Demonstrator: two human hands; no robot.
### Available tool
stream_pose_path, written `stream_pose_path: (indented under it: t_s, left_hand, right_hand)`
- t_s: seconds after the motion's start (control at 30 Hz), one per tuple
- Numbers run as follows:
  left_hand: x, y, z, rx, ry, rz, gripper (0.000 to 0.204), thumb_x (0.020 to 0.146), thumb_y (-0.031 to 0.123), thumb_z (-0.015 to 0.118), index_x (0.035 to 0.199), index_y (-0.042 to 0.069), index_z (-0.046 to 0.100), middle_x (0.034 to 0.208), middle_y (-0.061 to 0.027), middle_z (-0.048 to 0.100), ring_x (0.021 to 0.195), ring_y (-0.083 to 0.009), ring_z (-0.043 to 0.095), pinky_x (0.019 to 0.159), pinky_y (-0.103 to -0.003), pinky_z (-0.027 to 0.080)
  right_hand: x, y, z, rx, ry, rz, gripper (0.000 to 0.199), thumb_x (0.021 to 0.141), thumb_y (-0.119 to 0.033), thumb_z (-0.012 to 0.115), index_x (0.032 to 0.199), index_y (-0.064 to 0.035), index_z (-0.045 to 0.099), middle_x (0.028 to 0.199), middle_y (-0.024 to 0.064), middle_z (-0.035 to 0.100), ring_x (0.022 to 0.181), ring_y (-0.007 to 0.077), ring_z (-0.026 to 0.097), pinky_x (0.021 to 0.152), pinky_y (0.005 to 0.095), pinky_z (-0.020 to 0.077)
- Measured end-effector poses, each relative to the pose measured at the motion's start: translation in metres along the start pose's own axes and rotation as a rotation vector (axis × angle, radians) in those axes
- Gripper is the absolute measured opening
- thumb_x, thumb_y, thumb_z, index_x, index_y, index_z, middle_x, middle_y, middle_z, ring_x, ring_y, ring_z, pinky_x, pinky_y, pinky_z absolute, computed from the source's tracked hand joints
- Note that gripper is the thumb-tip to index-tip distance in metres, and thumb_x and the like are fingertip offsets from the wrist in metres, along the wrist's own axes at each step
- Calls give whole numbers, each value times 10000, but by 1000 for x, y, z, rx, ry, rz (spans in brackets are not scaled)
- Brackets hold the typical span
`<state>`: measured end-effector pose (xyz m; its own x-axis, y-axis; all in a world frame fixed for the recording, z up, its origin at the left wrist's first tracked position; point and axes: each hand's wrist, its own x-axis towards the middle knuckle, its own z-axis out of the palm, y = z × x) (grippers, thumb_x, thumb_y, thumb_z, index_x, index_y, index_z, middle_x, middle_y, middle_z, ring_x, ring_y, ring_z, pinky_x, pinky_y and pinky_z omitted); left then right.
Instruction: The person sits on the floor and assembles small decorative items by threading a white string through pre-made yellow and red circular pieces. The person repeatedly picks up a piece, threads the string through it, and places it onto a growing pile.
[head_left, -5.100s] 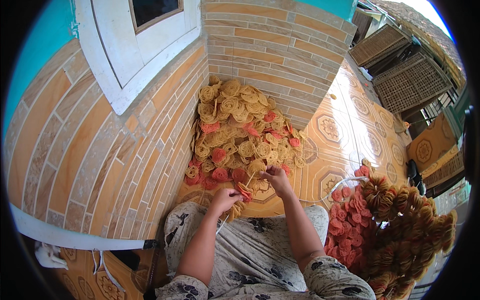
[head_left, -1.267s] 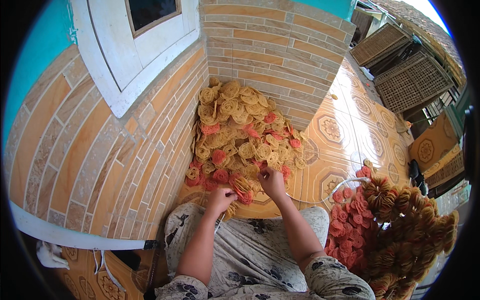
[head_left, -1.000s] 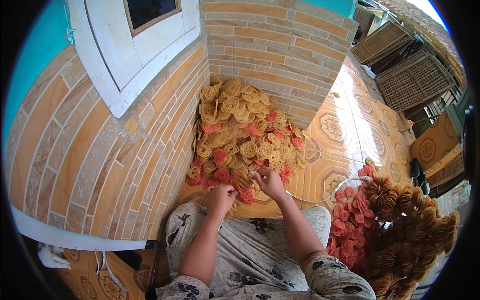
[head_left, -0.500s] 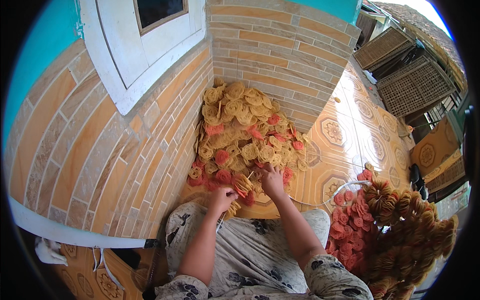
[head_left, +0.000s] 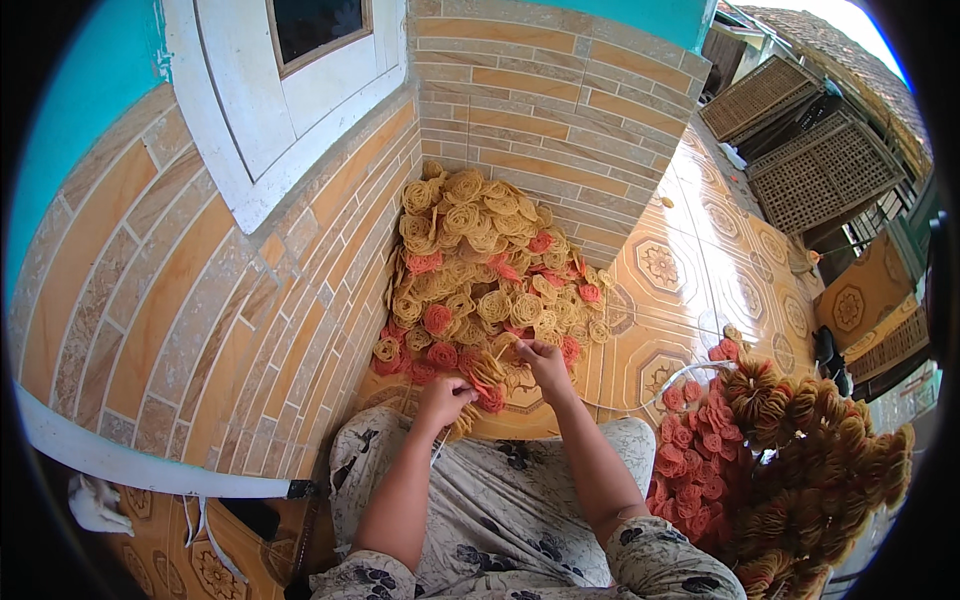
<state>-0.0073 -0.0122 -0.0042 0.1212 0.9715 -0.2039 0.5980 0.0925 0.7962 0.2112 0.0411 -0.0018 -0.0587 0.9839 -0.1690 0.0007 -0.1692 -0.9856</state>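
Observation:
In my left hand (head_left: 447,401) is a short row of threaded lacy coiled crackers (head_left: 487,375), yellow with some pinkish red. A thin pale stick or string seems to run through them, and its end shows below my left wrist. My right hand (head_left: 546,362), just to the right, pinches a yellow coiled cracker (head_left: 511,341) at the upper end of that row. Whether the stick passes through this cracker is too small to tell. Beyond both hands, a big loose pile of yellow and red coiled crackers (head_left: 470,235) fills the wall corner.
At my right, bunches of red crackers (head_left: 694,440) and brownish strung crackers (head_left: 800,440) stand close to my knee. A tiled wall (head_left: 250,330) borders the left side. Woven racks (head_left: 825,170) lean at the far right. A white furry animal (head_left: 95,505) lies at the lower left.
My right hand has come back from the pile's near edge and now holds a yellow cracker by the threaded row. The left hand has stayed nearly in place.

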Motion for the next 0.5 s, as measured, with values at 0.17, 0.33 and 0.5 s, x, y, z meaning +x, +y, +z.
stream_pose_path:
  t_s: [0.17, 0.33, 0.5]
  left_hand:
    - [0, 0, 2, -91, -9, 10, 283, 803, 281, 717, 953, 41, 712, 834, -157, 695, 744, -267, 672, 694, -361, 495]
    - [8, 22, -12, 58, -232, 80, 263, 863, 199, 657, 1027, -7, 668, 886, -181, 694, 801, -212, 677, 722, -335, 488]
    - [17, 32, -3, 48, -207, 92, 254, 895, 169, 590, 1070, -8, 639, 927, -200, 682, 843, -248, 673, 755, -347, 484]
  right_hand:
    - [-14, -24, 5, 79, -40, -67, 187, 935, -189, 616, 956, -3, 621, 879, 10, 638, 790, 72, 565, 747, 226, 441]
    - [-26, -49, -1, 254, -106, -233, 157, 896, -68, 646, 892, -57, 489, 819, 23, 624, 788, 79, 588, 687, 227, 470]
    - [-47, -50, -14, 79, -223, -170, 128, 914, -14, 587, 956, -33, 468, 921, 75, 644, 823, 124, 615, 733, 257, 515]
